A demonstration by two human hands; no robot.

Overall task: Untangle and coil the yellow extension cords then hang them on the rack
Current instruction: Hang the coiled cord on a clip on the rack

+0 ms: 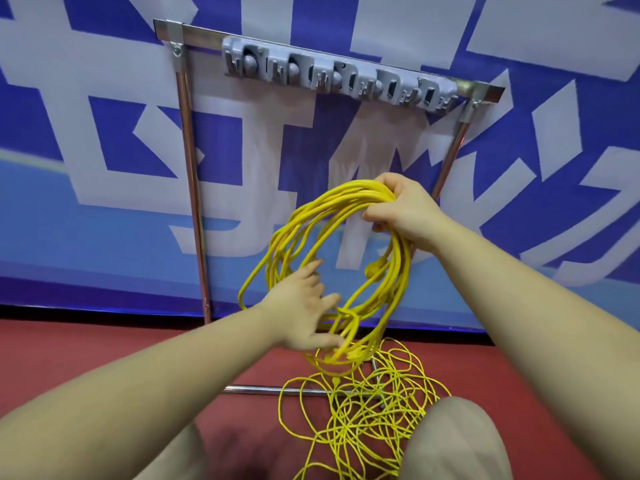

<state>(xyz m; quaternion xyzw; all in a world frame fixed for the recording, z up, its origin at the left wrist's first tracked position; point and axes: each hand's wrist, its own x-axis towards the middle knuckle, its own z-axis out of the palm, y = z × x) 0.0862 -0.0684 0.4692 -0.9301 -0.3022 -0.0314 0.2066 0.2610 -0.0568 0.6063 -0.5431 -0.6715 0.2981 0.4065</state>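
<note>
Nearest the camera, the person's knees in tan trousers point(453, 445) framed a loose, tangled heap of thin yellow extension cord point(367, 417); it lay on the dark red carpeted floor point(86, 351), spreading over the chrome base bar point(256, 389) of the rack's frame. Above the heap, a thicker yellow extension cord gathered into a round coil point(394, 282) hung in the air between both hands; its lowest loops drooped to just above the tangle, and a yellow plug point(371, 270) showed on the right side of the coil. The left hand point(304, 306) reached into the lower left of the coil with fingers spread and mostly straight; they touched the loops, and no closed grip on the strands was visible. The right hand point(401, 206) was curled round the top of the coil, gripping the bunched strands and bearing the weight. Behind the coil stood the chrome tube rack point(190, 188) with two uprights and a flat top rail; a grey plastic holder strip with a row of hooks and clips point(339, 77) was fixed along that rail; nothing hung on it. Farthest back, a blue banner with large pale lettering point(104, 133) covered the wall behind the rack.
</note>
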